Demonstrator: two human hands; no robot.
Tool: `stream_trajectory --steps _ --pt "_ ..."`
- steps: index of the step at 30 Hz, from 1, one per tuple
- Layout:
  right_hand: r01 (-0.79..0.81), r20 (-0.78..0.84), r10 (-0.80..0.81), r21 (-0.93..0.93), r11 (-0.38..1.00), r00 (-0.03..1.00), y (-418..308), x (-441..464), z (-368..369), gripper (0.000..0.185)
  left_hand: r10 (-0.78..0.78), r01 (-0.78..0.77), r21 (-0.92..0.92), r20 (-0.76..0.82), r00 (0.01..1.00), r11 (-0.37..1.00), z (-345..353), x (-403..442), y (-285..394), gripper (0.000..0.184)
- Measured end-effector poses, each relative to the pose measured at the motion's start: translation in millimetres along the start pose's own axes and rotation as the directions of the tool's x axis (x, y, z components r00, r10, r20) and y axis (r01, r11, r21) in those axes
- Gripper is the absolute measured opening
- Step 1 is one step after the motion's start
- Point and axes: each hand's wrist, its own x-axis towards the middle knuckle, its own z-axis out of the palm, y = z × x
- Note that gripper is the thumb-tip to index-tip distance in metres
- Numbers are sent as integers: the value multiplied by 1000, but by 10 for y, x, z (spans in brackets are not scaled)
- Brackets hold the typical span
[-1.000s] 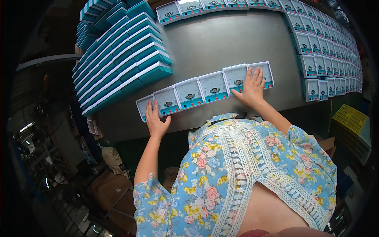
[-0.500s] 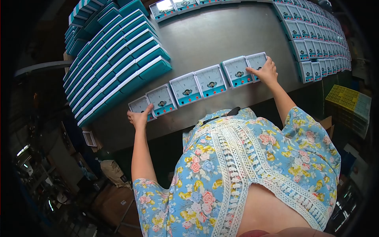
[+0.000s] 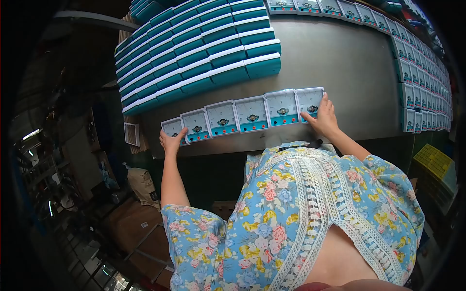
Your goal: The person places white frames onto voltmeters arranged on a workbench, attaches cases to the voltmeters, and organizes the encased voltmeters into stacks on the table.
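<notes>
Several white-framed meters with teal lower parts lie face up in one row near the table's front edge, side by side. My left hand [image 3: 172, 141] grips the outer end of the leftmost meter [image 3: 171, 127], thumb on its face and fingers at its side. At the other end, my right hand [image 3: 324, 118] grips the rightmost meter [image 3: 308, 99], its thumb on the face and its fingers along the right side. Between my hands, the middle meters [image 3: 250, 115] are touched by neither hand.
Stacked teal boxes with white edges [image 3: 218, 60] stand at the back left of the metal table [image 3: 335, 58]. More meters [image 3: 349, 10] line the far edge, and rows of them [image 3: 421, 94] fill the right side. A yellow crate [image 3: 433, 161] is at lower right.
My hands have gone from lying spread on the meters to gripping the row's ends. A gap seen in the row half a second ago has closed. The view has shifted.
</notes>
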Motion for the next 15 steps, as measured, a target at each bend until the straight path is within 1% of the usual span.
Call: stream_trajectory --steps 1,2,3,4,6,7,8,9,11,12,13,14,15 --pt "25 55 -23 -32 999 998 -233 1 1 116 -48 48 19 -1 999 999 -131 157 -232 125" --pt "48 111 -41 -65 997 993 -450 -11 -39 116 -36 36 -2 21 999 999 -213 336 -457 125" --pt "72 163 -55 -96 993 985 -627 -16 -46 115 -32 32 -9 3 999 999 -261 369 -546 125" --pt "80 122 -64 -127 989 990 -667 -26 4 111 -22 22 -15 -15 1000 1000 -281 376 -558 124" --pt "21 138 -11 -73 997 990 -712 -15 -2 108 6 -6 0 -61 998 1000 -286 341 -531 125" --pt "-12 149 19 -47 999 989 -733 4 -37 107 13 -11 32 -46 999 999 -330 347 -509 124" --pt "-26 138 37 -85 996 990 -755 45 -83 96 24 -22 78 -16 1000 997 -418 401 -480 122" --pt "-25 144 36 -80 997 989 -743 130 -84 92 32 -34 125 18 999 992 -510 440 -426 120" --pt "-26 147 37 -76 997 988 -757 407 -107 85 48 -67 141 132 990 988 -806 780 -378 115" --pt "-190 311 150 100 977 938 -1110 441 -452 76 31 -54 218 110 994 974 -992 925 -287 111" --pt "-190 323 128 168 967 938 -1070 675 -359 74 -34 -3 214 170 985 977 -1158 1179 -269 109" --pt "-263 380 176 191 946 908 -1164 833 -418 78 -53 40 192 58 997 981 -1240 1375 -282 104" --pt "-329 455 198 229 916 868 -1166 1022 -433 82 -102 92 97 103 989 991 -1456 1413 -112 101"
